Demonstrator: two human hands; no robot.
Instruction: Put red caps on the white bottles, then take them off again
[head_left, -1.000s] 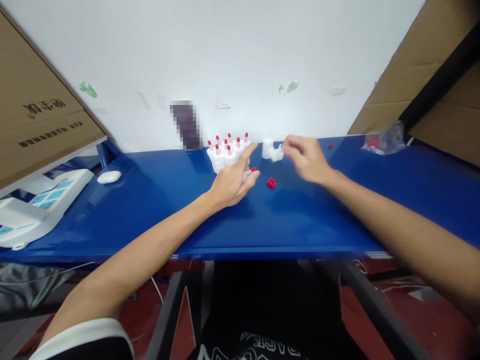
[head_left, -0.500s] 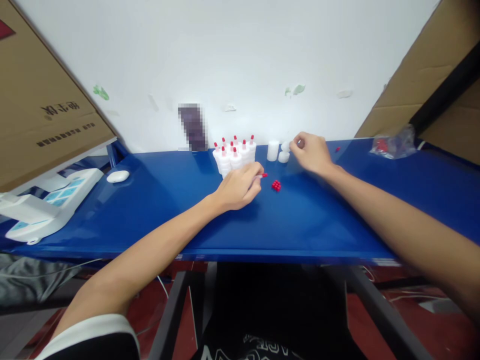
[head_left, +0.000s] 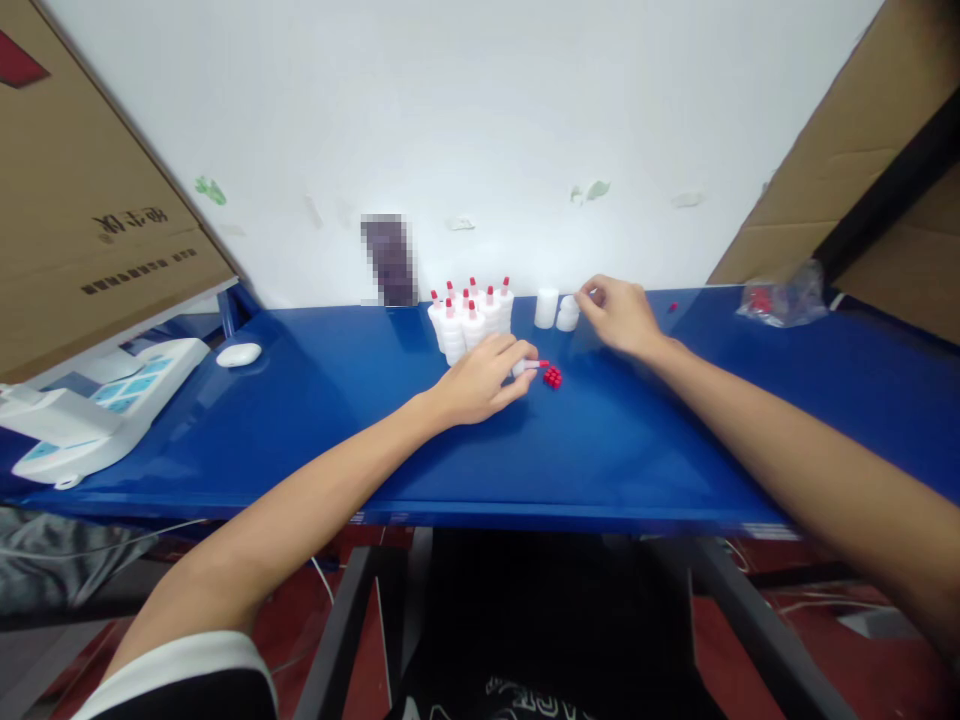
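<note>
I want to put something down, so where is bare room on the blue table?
Between the white oval piece and the left forearm; also between that and the right forearm, in front of the red pieces. Crowded: around the red-tipped bottles, white containers, left hand and right hand.

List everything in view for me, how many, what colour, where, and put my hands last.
Wall: one, white, behind
Table: one, blue, centre
Red-tipped bottles: at least eight, white, clustered near wall
Held bottle: one, white, red tip, before cluster
White cylinder: one, white, right of cluster
White pieces: count unclear, white, beside cylinder
Red pieces: several, red, clumped by held bottle
Loose piece: one, red, rear right
Bag: one, clear, red contents, far right
Power strip: one, white and blue, left
Oval object: one, white, beside strip
Pixelated patch: one, dark, against wall
Cardboard: several, brown, both sides
Cables: several, white, below
Cloth: one, grey, lower left
Shirt: one, black, bottom
Left hand: one, bare, around held bottle
Right hand: one, bare, at white pieces
</note>
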